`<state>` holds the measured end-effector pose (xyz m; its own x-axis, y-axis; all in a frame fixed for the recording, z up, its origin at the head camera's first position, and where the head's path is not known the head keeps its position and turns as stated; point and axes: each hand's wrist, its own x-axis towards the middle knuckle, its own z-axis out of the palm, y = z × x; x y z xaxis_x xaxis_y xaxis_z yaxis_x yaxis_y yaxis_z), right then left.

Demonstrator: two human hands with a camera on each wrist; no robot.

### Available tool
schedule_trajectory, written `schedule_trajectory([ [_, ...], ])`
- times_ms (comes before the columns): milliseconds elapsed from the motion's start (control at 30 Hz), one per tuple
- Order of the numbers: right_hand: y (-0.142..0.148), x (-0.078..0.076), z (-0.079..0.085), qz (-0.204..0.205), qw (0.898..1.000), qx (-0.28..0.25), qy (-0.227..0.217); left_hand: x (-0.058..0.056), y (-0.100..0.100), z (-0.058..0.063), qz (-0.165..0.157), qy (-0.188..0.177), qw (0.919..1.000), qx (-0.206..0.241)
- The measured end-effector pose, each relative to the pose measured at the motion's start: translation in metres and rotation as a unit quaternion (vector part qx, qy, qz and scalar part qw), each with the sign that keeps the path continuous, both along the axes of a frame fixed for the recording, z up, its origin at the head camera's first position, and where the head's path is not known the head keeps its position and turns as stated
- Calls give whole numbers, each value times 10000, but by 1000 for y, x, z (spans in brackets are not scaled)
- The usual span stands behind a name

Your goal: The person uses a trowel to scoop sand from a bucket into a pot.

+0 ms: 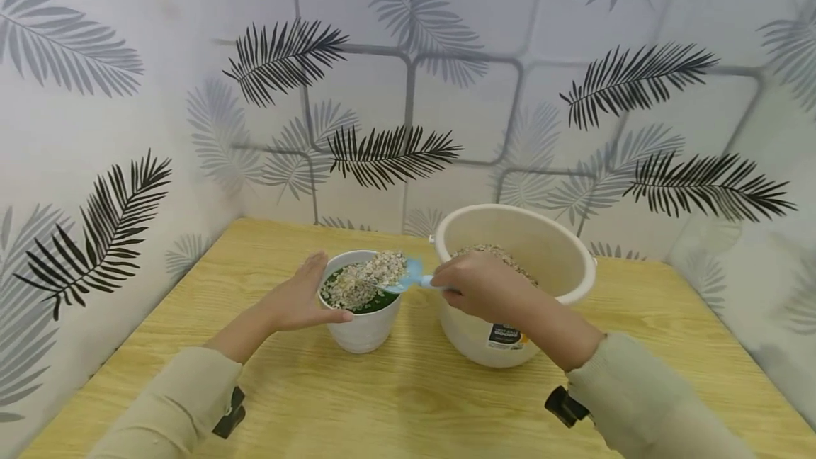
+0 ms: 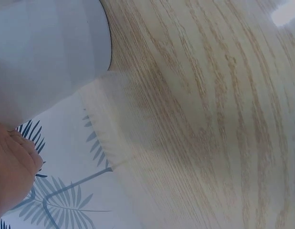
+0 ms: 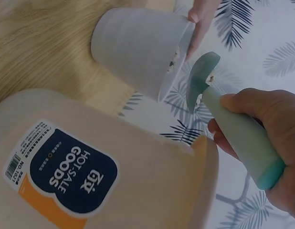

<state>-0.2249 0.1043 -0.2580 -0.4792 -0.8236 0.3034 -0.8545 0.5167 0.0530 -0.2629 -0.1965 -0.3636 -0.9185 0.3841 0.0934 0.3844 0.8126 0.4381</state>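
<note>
In the head view, my left hand (image 1: 296, 303) holds the near-left side of a white flowerpot (image 1: 361, 335), thumb along the front of the rim and fingers toward the back. Dark green material (image 1: 376, 304) shows inside the pot, partly covered by pale granules (image 1: 346, 290). My right hand (image 1: 487, 289) grips a small light-blue shovel (image 1: 413, 275) by its handle. Its blade, heaped with more granules (image 1: 387, 266), is over the pot's right side. In the right wrist view, the shovel's thick pale-green handle (image 3: 243, 133) lies in the palm with the thumb along it.
A cream bucket (image 1: 459, 328) stands right of the pot, under my right forearm. Granules (image 1: 497, 255) lie inside it, and a dark label (image 3: 71, 167) is on its front. Both containers stand on a wood-grain table (image 1: 408, 402), with a leaf-patterned wall (image 1: 459, 105) behind.
</note>
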Motion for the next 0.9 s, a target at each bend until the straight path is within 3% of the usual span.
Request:
schedule_trajectory([
  [167,-16,-5,-3,137,9982,429,-401,5,-3,-1,131,-40,9999,43],
  [567,-28,-11,15,-533,9869,1351,-705,1,5,3,-17,-60,10000,50],
  [733,-34,-12,20,-668,9826,1720,-206,1,5,4,-35,-96,9999,16],
  [900,-41,-10,28,-723,9703,2235,581,1,6,3,4,-154,9999,8],
])
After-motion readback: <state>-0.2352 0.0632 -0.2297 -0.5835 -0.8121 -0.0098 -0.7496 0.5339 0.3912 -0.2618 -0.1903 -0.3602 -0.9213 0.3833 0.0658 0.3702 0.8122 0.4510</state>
